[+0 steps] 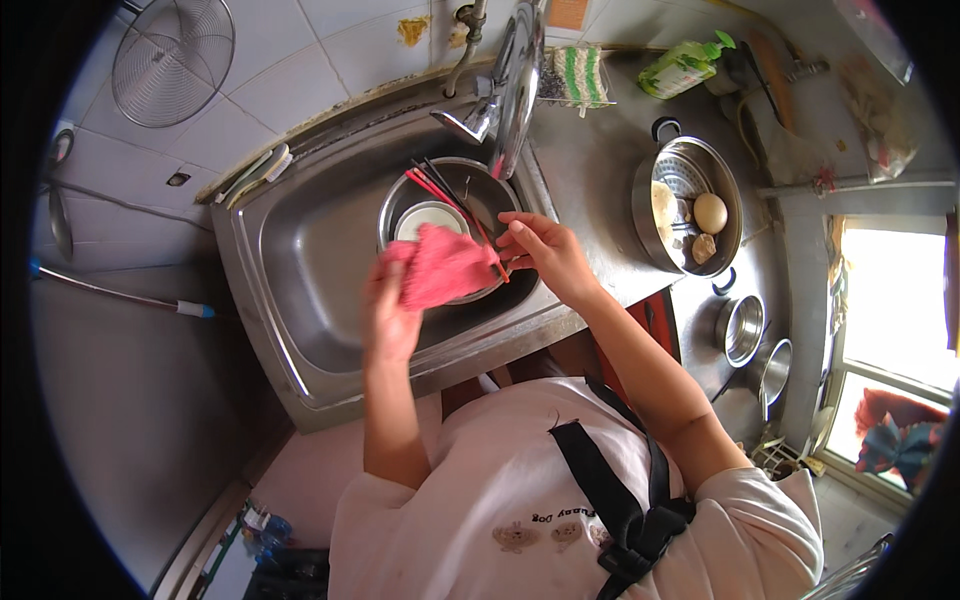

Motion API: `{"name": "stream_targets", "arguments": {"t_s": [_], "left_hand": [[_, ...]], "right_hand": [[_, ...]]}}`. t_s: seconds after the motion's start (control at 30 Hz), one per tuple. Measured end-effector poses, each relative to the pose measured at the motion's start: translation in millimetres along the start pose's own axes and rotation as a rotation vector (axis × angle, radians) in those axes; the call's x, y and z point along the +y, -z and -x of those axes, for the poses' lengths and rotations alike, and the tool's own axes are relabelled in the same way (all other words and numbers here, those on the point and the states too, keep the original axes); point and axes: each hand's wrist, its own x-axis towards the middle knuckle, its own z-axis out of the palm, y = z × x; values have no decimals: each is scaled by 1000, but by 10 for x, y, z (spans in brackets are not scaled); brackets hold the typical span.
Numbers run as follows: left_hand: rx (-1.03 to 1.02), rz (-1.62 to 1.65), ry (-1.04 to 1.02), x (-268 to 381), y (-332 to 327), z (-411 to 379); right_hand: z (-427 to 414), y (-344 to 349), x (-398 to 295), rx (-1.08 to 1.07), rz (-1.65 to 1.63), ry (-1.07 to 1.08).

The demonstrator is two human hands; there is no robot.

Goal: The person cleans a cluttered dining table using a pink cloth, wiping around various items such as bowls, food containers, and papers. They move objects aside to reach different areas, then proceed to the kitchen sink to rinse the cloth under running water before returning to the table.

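My left hand [390,315] is closed around a bunched pink cloth [450,268], its fingers blurred. The cloth hangs over the near side of a metal bowl [384,206] in the sink. Inside this bowl is a smaller white bowl [429,217], partly covered by the cloth. Red chopsticks [435,191] and black chopsticks [444,178] lean across the metal bowl, a red one reaching its near rim. My right hand [551,255] is at the bowl's right side with fingers parted, close to the cloth and the red chopstick's lower end. Whether its lower fingertips touch them is unclear.
The sink [315,247] has a chrome faucet [517,90] above it. On the right counter stands a steel steamer pot [645,217] with round pale food inside. Behind are a sponge [581,75] and a green pump bottle [679,69]. A scrub brush [262,174] lies at the left rim.
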Motion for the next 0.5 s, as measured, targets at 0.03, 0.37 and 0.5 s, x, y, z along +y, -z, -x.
{"name": "stream_targets", "arguments": {"t_s": [0.03, 0.37, 0.5], "left_hand": [[48, 24, -40, 106, 53, 25], [57, 126, -209, 799, 856, 289], [298, 105, -170, 697, 903, 280]], "right_hand": [[-123, 74, 138, 3, -13, -68], [-1209, -549, 1744, 169, -201, -728], [-1329, -621, 1889, 319, -309, -646]]}}
